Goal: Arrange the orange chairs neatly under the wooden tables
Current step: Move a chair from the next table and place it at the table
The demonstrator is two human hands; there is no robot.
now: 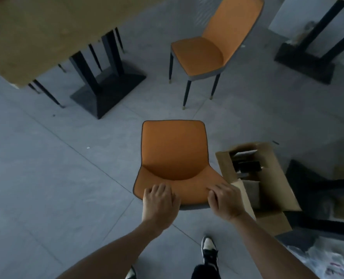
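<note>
An orange chair (174, 156) with dark piping is right in front of me, its backrest pointing away. Both hands hold the near edge of its seat: my left hand (160, 202) at the left corner, my right hand (225, 201) at the right corner, fingers curled over the cushion. Its legs are hidden beneath the seat. A second orange chair (202, 55) stands free on the floor farther back, right of centre, on black legs. The wooden table (26, 31) fills the upper left on a black pedestal base (106, 91). Thin chair legs (46, 93) show beneath it.
An open cardboard box (267, 184) lies on the floor touching the near chair's right side. Another black table base (306, 63) stands at the upper right, and dark table legs (328, 198) at the right. A plastic bag (324, 262) lies bottom right. The floor is grey tile.
</note>
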